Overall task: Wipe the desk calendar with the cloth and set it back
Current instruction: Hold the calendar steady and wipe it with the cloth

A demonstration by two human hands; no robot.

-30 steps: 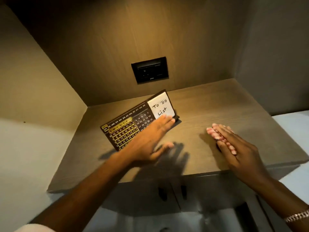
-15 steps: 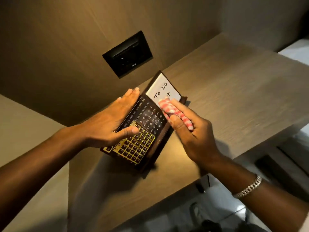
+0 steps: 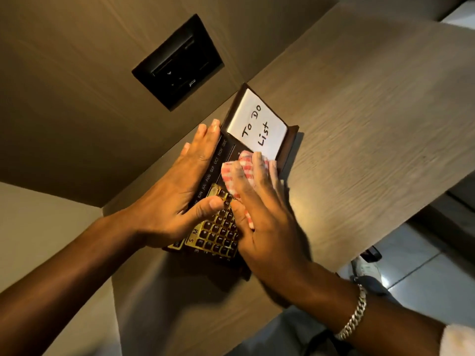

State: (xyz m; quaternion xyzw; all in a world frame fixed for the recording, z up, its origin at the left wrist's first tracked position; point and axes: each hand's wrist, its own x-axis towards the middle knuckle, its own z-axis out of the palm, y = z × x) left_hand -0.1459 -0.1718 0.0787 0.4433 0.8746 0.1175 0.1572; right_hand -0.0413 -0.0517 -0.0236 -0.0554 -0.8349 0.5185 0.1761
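Observation:
A dark brown desk calendar (image 3: 221,235) with gold date tiles and a white "To Do List" pad (image 3: 257,125) lies tilted on the wooden shelf (image 3: 359,129). My left hand (image 3: 177,199) grips its back edge, fingers along the top and thumb on the date tiles. My right hand (image 3: 264,219) presses a red-and-white checked cloth (image 3: 235,170) flat against the calendar's face, just below the pad. The middle of the calendar is hidden under both hands.
A black socket plate (image 3: 177,62) is set in the wooden back wall above the calendar. The shelf's front edge runs diagonally at lower right, with a tiled floor (image 3: 424,265) below. A beige side wall (image 3: 38,240) closes the left.
The right hand picked the cloth off the shelf and brought it onto the calendar, sliding it down from the pad over the dates. The left hand took hold of the calendar's back edge.

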